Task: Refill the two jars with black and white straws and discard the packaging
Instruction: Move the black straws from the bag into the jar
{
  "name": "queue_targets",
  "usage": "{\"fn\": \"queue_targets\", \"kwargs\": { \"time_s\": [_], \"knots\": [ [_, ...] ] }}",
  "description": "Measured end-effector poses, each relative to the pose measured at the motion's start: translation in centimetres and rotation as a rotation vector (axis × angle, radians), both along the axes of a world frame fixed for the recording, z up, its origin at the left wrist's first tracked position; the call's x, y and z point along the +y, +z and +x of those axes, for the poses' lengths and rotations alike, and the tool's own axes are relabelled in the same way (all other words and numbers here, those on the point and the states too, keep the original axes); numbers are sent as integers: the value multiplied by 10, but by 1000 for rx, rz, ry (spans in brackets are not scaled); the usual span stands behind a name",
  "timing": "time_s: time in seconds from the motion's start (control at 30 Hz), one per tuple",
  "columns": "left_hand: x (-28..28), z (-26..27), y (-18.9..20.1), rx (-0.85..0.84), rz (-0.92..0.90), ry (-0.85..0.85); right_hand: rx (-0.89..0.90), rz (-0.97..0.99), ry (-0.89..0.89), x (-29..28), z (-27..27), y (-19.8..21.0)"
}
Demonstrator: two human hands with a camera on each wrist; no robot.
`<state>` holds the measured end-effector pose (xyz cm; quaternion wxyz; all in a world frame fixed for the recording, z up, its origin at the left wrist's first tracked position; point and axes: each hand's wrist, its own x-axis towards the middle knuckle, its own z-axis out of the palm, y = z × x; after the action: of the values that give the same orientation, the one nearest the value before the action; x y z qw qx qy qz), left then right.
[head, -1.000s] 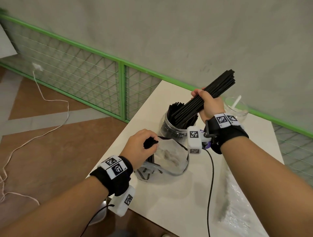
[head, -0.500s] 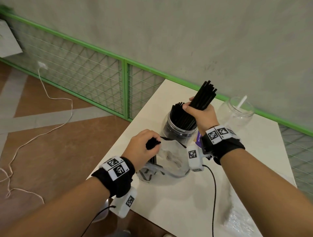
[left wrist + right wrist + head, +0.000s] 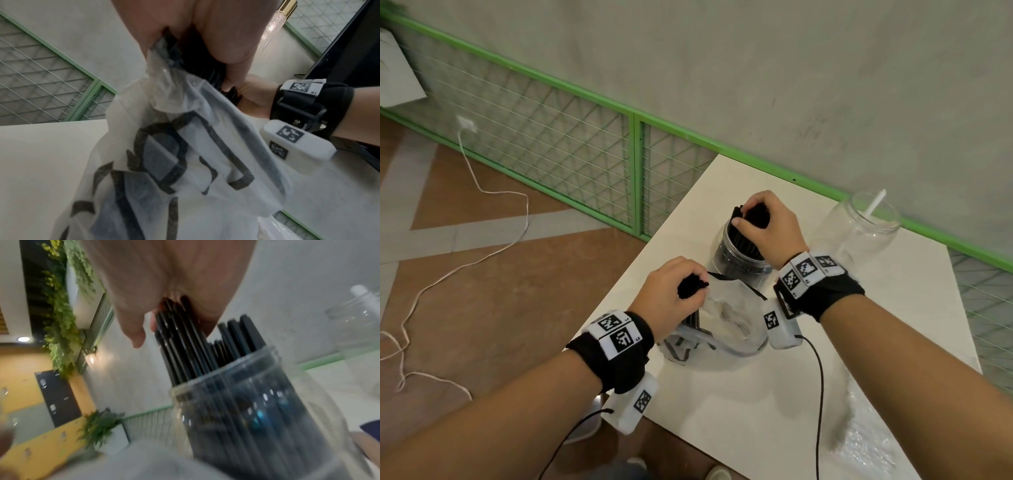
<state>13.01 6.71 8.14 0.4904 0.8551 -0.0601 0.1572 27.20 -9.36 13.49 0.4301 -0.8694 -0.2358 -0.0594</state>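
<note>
My right hand (image 3: 753,219) grips the tops of a bundle of black straws (image 3: 185,345) that stands in the clear jar (image 3: 736,260), which is packed with black straws. My left hand (image 3: 690,291) holds the mouth of a translucent printed straw bag (image 3: 726,318) on the table, together with a clump of black straws (image 3: 690,286) that sticks out of it. In the left wrist view the bag (image 3: 185,162) hangs below the gripping fingers (image 3: 222,40). A second clear jar (image 3: 859,229) at the back right holds one white straw (image 3: 876,202).
The white table (image 3: 756,411) ends close to my left wrist, with brown floor and a white cable (image 3: 482,192) beyond it. A green mesh fence (image 3: 635,171) runs along the wall behind. Crinkled clear plastic (image 3: 866,445) lies at the table's near right.
My right hand has brought the tilted bundle of black straws down from the air into the jar, where it now stands. The left hand has kept its hold on the bag.
</note>
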Motion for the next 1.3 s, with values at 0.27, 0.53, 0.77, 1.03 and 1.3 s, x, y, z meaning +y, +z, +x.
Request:
{"fn": "queue_targets", "kwargs": {
  "time_s": [0.27,0.53,0.77,1.03,1.3],
  "knots": [
    [1,1,-1,-4,-6,7,-244,-43,-9,2,-7,1],
    [3,1,0,-15,-15,23,-346,-551,107,-17,-8,-32],
    [2,2,-1,-6,-26,26,-294,-505,178,-15,-2,-22],
    [3,2,-1,-1,-19,30,-145,-300,53,-11,5,-12],
    [2,3,-1,1,-25,33,186,246,-101,-16,14,-5]
  ]
}}
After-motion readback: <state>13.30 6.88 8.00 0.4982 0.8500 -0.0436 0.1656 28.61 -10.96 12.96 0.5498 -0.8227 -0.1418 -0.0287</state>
